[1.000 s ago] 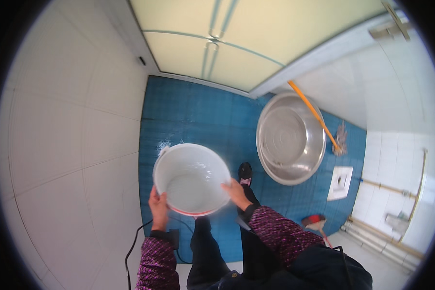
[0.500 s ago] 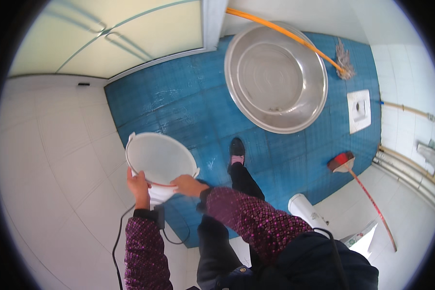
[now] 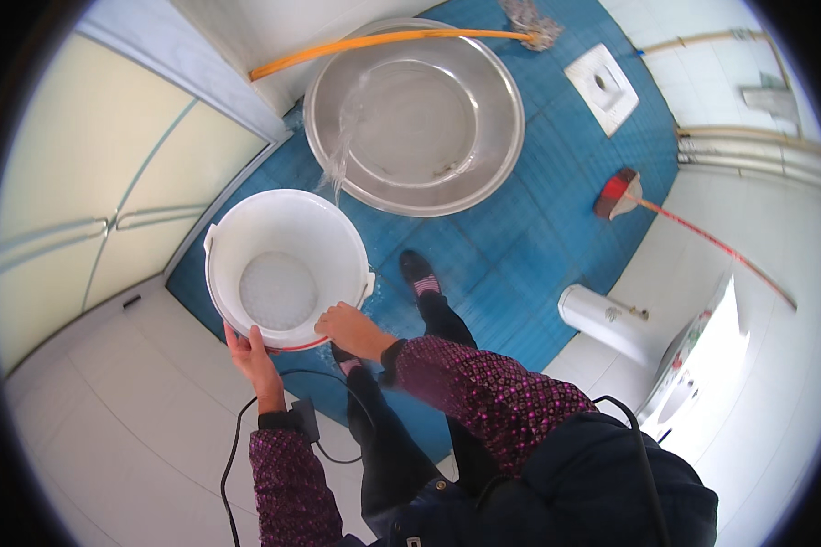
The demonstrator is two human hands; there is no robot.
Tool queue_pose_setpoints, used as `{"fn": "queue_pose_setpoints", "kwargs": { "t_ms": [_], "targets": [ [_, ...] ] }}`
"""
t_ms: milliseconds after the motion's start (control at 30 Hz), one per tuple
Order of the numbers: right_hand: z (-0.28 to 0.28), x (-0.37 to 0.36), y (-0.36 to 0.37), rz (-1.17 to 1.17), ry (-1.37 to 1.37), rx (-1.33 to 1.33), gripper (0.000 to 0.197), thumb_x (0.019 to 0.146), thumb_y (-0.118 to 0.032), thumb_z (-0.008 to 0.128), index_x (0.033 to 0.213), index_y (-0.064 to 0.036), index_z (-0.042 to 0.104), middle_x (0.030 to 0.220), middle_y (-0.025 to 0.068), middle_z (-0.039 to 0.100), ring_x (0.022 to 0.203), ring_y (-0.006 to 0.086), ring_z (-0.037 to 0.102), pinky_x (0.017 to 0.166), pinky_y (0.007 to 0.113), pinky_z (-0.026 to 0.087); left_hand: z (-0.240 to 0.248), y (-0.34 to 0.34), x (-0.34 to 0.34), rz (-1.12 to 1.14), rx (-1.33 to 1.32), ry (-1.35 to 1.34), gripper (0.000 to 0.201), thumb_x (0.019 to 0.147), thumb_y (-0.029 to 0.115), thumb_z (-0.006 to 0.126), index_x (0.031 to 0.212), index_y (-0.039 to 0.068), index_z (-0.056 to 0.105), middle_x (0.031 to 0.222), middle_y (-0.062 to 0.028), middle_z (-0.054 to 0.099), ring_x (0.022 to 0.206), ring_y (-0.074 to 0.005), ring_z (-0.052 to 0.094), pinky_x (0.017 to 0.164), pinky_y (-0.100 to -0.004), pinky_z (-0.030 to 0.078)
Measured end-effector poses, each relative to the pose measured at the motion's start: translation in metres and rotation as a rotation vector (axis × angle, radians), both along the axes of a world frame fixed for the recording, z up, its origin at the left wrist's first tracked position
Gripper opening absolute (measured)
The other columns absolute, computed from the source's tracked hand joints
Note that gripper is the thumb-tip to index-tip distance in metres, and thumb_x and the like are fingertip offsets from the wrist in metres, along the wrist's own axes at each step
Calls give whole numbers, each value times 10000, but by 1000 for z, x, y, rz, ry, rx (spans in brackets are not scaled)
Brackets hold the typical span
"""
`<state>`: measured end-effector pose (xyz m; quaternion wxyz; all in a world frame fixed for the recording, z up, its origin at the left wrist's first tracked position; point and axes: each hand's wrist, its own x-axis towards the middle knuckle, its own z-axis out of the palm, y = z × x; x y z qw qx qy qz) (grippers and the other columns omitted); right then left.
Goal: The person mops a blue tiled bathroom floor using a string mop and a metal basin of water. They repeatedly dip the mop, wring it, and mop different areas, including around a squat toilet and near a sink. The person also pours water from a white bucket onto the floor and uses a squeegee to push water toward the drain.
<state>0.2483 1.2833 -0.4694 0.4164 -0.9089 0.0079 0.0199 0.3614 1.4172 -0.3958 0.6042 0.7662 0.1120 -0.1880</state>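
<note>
A white plastic bucket (image 3: 333, 242) is held in front of me at the left, tilted so its mouth shows. My left hand (image 3: 254, 363) grips its near-left side, thumb on the rim, other fingers partly behind it. Fingers curled, my right hand (image 3: 354, 330) clasps the near-right rim, by a red handle grip (image 3: 299, 346). The bucket's round bottom shows pale inside; whether liquid stays there I cannot tell. Beyond it, a clear splash of water (image 3: 337, 162) hangs in the air over the near-left edge of a large metal basin (image 3: 494, 137) on the floor.
A mop with an orange handle (image 3: 383, 38) lies across the basin's far side. Wet blue floor tiles (image 3: 511, 237) surround my feet. To the right are a squat toilet (image 3: 602, 84), a red broom (image 3: 618, 193) and a white pedestal (image 3: 602, 319). Frosted doors (image 3: 146, 159) stand left.
The bucket has turned, its inside now showing, and water has flown out toward the basin. Both hands stay on it. My view has swung, shifting the basin left and up.
</note>
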Motion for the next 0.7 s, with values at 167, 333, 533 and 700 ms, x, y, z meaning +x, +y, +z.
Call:
{"fn": "queue_pose_setpoints", "kwargs": {
  "t_ms": [167,333,533,700],
  "targets": [
    [11,-27,45,-148,31,104,116,701,-41,523,794,-86,577,759,67,559,804,242,531,716,346,395,12,24,-2,-207,43,0,601,864,71,509,1364,-26,188,760,-56,560,535,-88,499,421,-222,408],
    [23,-10,146,-260,139,436,200,733,-86,554,919,-73,626,872,109,602,849,302,531,768,392,399,39,93,38,-356,253,67,584,845,55,522,1344,-40,235,666,-41,521,484,-91,495,374,-226,405],
    [-26,-22,185,-345,261,798,250,743,-194,618,956,-64,641,890,139,623,883,308,550,795,388,407,-8,90,42,-553,522,120,523,803,62,543,1273,-50,342,609,-71,540,396,-111,484,321,-243,406],
    [-110,-68,143,-521,467,1223,382,641,-259,709,945,-37,647,788,140,649,738,238,614,723,319,460,-125,9,5,-765,547,148,385,744,56,581,1107,-42,498,630,-115,576,391,-142,519,320,-266,429]
  ]
}}
